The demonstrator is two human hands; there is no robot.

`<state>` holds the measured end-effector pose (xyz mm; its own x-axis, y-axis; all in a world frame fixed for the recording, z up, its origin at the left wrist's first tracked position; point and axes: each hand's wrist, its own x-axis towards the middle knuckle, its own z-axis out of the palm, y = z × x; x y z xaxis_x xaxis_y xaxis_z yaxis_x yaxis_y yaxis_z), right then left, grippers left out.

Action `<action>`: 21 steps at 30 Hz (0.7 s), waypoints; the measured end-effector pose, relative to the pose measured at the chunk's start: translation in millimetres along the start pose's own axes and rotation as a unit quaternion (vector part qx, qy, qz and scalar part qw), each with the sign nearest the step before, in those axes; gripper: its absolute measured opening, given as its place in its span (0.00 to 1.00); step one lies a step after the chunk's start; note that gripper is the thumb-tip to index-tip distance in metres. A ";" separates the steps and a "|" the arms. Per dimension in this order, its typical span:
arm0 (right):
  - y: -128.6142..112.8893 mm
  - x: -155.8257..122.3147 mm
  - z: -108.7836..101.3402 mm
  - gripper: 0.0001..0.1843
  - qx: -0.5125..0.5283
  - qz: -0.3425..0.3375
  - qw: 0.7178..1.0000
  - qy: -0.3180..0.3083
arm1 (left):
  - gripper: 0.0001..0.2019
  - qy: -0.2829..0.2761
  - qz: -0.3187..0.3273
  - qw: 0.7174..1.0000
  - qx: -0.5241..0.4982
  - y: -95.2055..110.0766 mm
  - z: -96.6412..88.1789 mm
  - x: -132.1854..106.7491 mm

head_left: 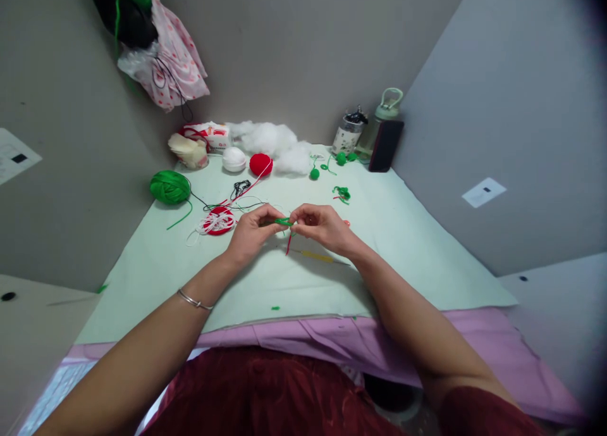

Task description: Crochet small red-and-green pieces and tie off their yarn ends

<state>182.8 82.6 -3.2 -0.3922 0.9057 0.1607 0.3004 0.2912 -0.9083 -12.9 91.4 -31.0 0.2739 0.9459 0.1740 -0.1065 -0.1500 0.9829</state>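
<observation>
Between my two hands, above the middle of the table, is a small green crocheted piece (pixel 283 221). My left hand (pixel 253 231) pinches its left end, and my right hand (pixel 323 224) pinches its right end. A short red yarn tail (pixel 289 243) hangs below it. Just under my right hand a crochet hook with a yellow handle (pixel 317 256) lies on the table. Left of my left hand sits a flat red disc piece (pixel 218 221) with loose white yarn heaped on it. The fingertips partly hide the green piece.
A green yarn ball (pixel 169 187) lies at the left. Along the back are a white ball (pixel 234 159), a red ball (pixel 260 164), white stuffing (pixel 272 140), a phone (pixel 386 146) and a bottle (pixel 372 132). Green scraps (pixel 341 194) lie at right. Grey partitions surround the table.
</observation>
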 end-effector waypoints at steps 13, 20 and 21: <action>-0.6 -2.2 -0.7 0.08 -0.056 -0.035 0.998 0.018 | 0.04 0.025 0.201 0.966 0.160 -5.9 -6.0 -1.6; 2.7 2.3 3.9 0.10 -0.013 0.027 0.998 0.050 | 0.05 0.032 0.264 0.945 0.189 -8.1 -5.8 -2.6; 2.6 2.5 4.6 0.10 -0.009 0.033 0.998 0.046 | 0.05 0.030 0.260 0.947 0.186 -9.0 -5.4 -2.8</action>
<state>178.6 84.2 -7.0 -0.2896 0.9475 0.1358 0.3382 0.2340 -0.9115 -17.9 91.7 -40.6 0.2214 0.7292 0.6475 0.1357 -0.6805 0.7200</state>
